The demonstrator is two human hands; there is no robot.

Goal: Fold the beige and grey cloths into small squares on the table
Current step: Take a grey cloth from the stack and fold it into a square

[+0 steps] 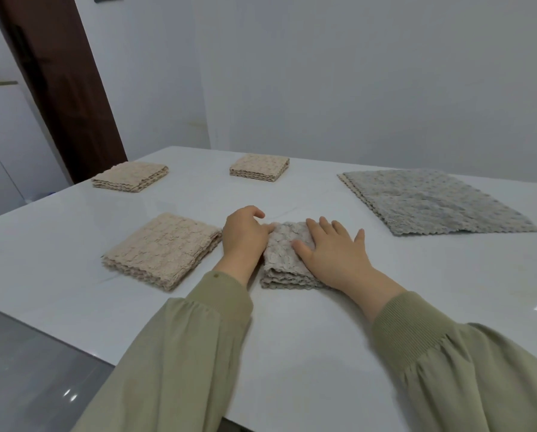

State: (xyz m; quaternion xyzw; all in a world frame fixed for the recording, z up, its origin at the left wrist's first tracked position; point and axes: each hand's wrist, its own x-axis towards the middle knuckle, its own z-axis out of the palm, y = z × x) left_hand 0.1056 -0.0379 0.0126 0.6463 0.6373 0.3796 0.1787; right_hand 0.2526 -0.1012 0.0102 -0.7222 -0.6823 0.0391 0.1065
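Counter (292,332): white, carries all cloths.
Unfolded grey cloth (432,201): flat, well apart, right of the right-hand fingers.
Near beige square (164,249): folded, just left of the left hand.
Far beige squares (130,176) and (260,167): folded, well beyond the fingers.
Folded grey cloth (284,260): between both hands, layered.
Right hand (335,254): fingers (324,227) spread flat, pressing its top.
Left hand (245,235): fingers curled against its left edge; true grip not discernible.

Grey cloth (287,257) partly under hands.
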